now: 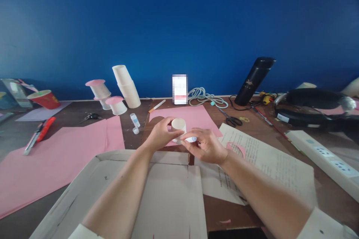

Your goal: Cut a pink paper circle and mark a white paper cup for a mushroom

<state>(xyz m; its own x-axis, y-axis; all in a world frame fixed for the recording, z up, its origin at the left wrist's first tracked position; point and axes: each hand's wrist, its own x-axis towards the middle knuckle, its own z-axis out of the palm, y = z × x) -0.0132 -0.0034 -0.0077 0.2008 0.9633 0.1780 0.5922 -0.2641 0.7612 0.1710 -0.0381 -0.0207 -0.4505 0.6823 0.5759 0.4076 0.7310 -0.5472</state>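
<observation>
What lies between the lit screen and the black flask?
Mostly a coiled pale cable, with black scissors nearer the camera, in the head view.

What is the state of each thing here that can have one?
Phone: screen lit.
Cord: loosely bundled.
Power strip: visible sockets unused.
Black flask: standing, lid on.
Tall white cups: stacked.
Paper cup: in left hand.
White tube: in right hand.
Scissors: opening unclear.
</observation>
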